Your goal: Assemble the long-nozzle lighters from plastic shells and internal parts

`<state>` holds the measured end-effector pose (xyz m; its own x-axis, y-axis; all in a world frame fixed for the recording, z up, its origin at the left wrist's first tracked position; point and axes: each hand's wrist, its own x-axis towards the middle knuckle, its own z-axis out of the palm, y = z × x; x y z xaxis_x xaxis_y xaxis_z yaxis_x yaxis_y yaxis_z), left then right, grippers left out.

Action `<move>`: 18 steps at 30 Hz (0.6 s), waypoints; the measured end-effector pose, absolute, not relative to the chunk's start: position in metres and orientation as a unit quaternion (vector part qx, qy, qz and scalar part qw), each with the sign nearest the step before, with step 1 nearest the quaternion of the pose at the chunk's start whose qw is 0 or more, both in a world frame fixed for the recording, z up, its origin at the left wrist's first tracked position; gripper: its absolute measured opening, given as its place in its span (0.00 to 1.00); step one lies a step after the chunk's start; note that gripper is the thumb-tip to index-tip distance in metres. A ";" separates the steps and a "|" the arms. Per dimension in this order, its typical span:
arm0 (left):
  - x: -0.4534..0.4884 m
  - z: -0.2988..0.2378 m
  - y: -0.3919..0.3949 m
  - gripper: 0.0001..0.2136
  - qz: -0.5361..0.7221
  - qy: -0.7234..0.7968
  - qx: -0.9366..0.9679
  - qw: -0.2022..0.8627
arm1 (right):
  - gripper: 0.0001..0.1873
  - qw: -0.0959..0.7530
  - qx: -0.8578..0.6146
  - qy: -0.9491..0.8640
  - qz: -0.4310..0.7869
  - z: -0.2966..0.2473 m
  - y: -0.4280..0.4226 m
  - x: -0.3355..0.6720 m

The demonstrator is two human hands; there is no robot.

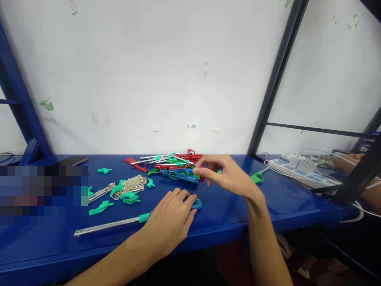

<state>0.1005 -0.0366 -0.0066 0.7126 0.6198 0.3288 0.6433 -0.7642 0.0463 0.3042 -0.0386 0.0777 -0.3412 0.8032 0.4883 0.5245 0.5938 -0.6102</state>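
Note:
On the table lies a long tool with a silver metal bar [107, 227], a teal collar [145, 217] and a blue handle [197, 204]. My left hand [175, 212] is closed over the handle and presses it to the table, hiding its middle. My right hand [222, 171] pinches a screwdriver [202, 178] with a red and purple grip. The screwdriver stands nearly upright, its thin shaft meeting the blue handle near its right end. I cannot make out the screw.
Behind my hands lies a pile of red, blue and green handles with metal bars [175, 165]. Teal plastic pieces [101, 207] and pale metal strips [135, 184] are at left. A green-handled tool [257, 177] and a power strip [293, 171] lie right, near another person's arm [351, 165].

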 end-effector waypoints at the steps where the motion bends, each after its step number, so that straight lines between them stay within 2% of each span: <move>1: 0.101 -0.006 -0.037 0.16 -0.164 -0.342 -0.925 0.034 | 0.13 0.406 -0.419 -0.795 0.168 0.077 -0.038 0.304; 8: 0.101 -0.006 -0.036 0.16 -0.164 -0.345 -0.924 0.028 | 0.11 0.430 -0.410 -0.785 0.176 0.073 -0.034 0.304; 15: 0.100 -0.005 -0.036 0.16 -0.162 -0.343 -0.925 0.032 | 0.10 0.431 -0.417 -0.796 0.082 0.074 -0.031 0.305; 18: 0.100 -0.006 -0.036 0.16 -0.164 -0.343 -0.924 0.032 | 0.12 0.435 -0.384 -0.810 0.083 0.076 -0.034 0.306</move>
<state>0.0999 -0.0363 -0.0064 0.7115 0.6226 0.3258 0.6440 -0.7633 0.0524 0.3059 -0.0335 0.0762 -0.3262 0.6948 0.6409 0.5499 0.6910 -0.4692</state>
